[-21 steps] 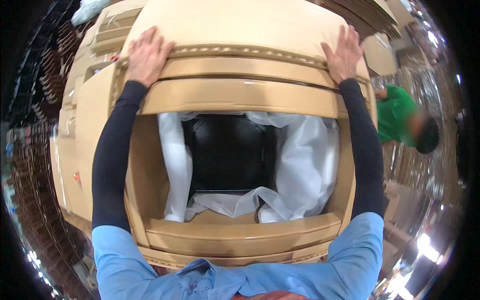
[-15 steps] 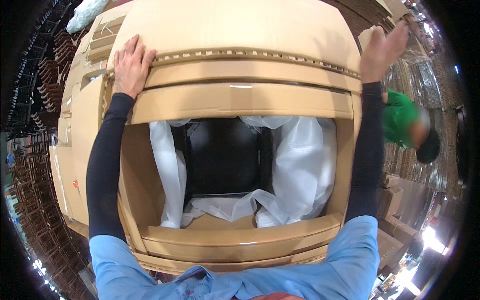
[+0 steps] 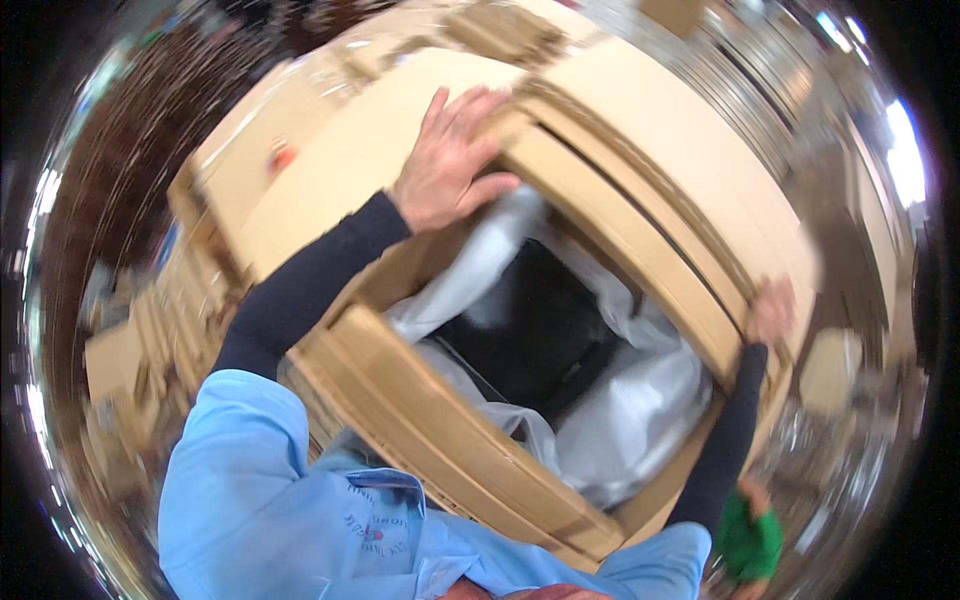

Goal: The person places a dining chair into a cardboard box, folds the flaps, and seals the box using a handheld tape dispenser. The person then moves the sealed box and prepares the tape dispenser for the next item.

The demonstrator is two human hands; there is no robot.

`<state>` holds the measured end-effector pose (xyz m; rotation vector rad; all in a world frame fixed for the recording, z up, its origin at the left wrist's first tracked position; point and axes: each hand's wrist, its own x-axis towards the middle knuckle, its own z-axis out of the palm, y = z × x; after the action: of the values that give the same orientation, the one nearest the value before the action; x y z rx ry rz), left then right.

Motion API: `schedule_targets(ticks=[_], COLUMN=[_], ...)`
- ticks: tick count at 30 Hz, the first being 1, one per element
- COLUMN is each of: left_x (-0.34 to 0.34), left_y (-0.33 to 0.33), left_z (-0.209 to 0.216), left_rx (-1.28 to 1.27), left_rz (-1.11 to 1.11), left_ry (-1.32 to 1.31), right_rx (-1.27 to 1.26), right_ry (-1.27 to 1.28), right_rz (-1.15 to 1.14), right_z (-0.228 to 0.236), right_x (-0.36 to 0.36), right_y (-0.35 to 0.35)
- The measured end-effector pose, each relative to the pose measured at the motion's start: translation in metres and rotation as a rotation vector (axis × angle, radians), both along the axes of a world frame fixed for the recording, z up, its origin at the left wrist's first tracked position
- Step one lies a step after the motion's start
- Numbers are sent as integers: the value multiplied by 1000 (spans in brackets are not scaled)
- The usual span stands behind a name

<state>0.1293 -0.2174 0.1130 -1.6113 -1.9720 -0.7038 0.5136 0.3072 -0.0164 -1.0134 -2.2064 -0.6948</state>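
Observation:
An open cardboard box (image 3: 640, 250) stands before me, turned at an angle in view. Inside lies a flat black panel or piece of furniture (image 3: 525, 320), with white foam wrapping (image 3: 640, 420) around its sides. My left hand (image 3: 455, 160) has its fingers stretched out at the box's far left corner, over the edge next to the left flap (image 3: 390, 130). At the far right end of the box, my right hand (image 3: 770, 310) rests by the edge of the far flap (image 3: 690, 130); it is blurred and I cannot make out its fingers.
Flat cardboard pieces (image 3: 505, 35) lie beyond the box, with more stacked cardboard (image 3: 150, 350) at the left. A person in a green shirt (image 3: 750, 540) is at the lower right. Wrapped stacks (image 3: 740, 65) stand at the upper right.
The view has swung round, so the box now appears slanted. My right hand, raised beside the box before, has come down to its right edge. My left hand stays near the far left corner.

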Motion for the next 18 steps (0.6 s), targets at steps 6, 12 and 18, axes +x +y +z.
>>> schedule_targets(ticks=[6,12,18], left_x=[42,-26,-97], left_y=[-339,-545,-575], left_z=[-24,-216,-364], left_rx=[505,649,349], left_rz=[751,1353,1594], left_ry=[-531,-828,-1137], right_rx=[-501,-227,-297], right_ry=[145,-192,-348], right_rz=[-54,-280,-264], right_z=[67,0,77], right_x=[-78,-155,-254], right_y=[-42,-100,-189])
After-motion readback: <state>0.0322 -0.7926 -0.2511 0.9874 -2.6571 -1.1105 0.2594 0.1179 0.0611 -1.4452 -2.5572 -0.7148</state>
